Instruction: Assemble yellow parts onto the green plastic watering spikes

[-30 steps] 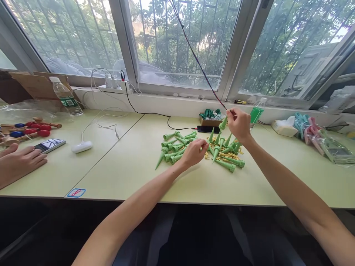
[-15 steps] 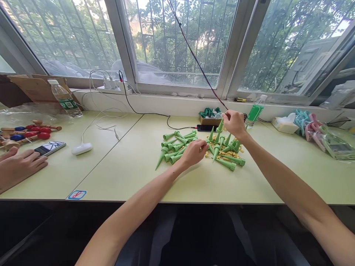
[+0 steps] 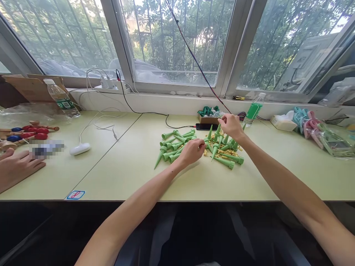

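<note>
Two heaps of green plastic cone spikes lie on the pale green table (image 3: 194, 181). The left heap (image 3: 173, 146) lies flat; the right heap (image 3: 227, 153) is mixed with small yellow pieces (image 3: 222, 150). My left hand (image 3: 191, 151) rests between the heaps with fingers curled, pinching at something small that I cannot make out. My right hand (image 3: 231, 125) hovers over the right heap, fingers closed on a green spike (image 3: 218, 130) that points upward.
A black phone (image 3: 206, 126), a small box of green items (image 3: 209, 114) and a green bottle (image 3: 253, 110) stand behind the heaps. Cables and a white mouse (image 3: 80, 148) lie to the left. Another person's hand (image 3: 16, 166) rests far left beside red and blue toys (image 3: 27, 131). Bags (image 3: 321, 133) sit right.
My right hand has come down and leftward with the green spike, from above the heap to just over it. My left hand has barely moved.
</note>
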Demonstrator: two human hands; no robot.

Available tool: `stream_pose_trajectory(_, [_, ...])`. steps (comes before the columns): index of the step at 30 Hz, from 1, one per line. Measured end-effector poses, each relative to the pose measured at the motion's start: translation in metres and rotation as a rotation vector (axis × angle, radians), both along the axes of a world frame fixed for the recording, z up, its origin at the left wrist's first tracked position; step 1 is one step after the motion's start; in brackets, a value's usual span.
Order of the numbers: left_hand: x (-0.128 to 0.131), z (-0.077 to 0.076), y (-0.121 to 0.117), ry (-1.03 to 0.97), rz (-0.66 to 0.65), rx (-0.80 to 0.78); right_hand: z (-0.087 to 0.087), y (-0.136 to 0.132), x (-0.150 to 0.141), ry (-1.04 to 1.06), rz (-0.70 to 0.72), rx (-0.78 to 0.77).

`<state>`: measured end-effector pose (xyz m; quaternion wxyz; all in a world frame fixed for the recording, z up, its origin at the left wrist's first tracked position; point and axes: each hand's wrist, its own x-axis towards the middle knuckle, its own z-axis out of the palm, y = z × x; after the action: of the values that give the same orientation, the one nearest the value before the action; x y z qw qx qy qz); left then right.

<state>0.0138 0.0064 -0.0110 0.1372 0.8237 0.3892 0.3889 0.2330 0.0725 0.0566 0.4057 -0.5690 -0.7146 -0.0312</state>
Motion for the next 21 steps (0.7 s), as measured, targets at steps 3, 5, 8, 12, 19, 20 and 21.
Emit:
stream_pose_trajectory(3, [-0.001, 0.002, 0.000, -0.020, 0.060, -0.014, 0.008, -0.020, -0.007, 0.030, -0.024, 0.133])
stream_pose_trajectory(5, [-0.002, 0.003, 0.001, -0.046, 0.098, -0.021, 0.009, -0.036, -0.014, 0.002, 0.008, 0.208])
stream_pose_trajectory(8, [-0.003, 0.004, 0.005, -0.083, 0.161, 0.001, -0.005, -0.052, -0.025, -0.096, 0.182, 0.212])
stream_pose_trajectory(12, [-0.006, 0.003, 0.012, -0.122, 0.211, 0.046, -0.043, -0.051, -0.035, -0.213, 0.333, 0.081])
stream_pose_trajectory(19, [-0.010, 0.006, 0.015, -0.138, 0.198, 0.071, -0.066, -0.043, -0.035, -0.255, 0.336, -0.031])
stream_pose_trajectory(20, [-0.010, 0.006, 0.015, -0.127, 0.196, 0.065, -0.065, -0.044, -0.033, -0.249, 0.347, -0.049])
stream_pose_trajectory(21, [-0.010, 0.006, 0.015, -0.115, 0.190, 0.057, -0.065, -0.044, -0.031, -0.239, 0.356, -0.065])
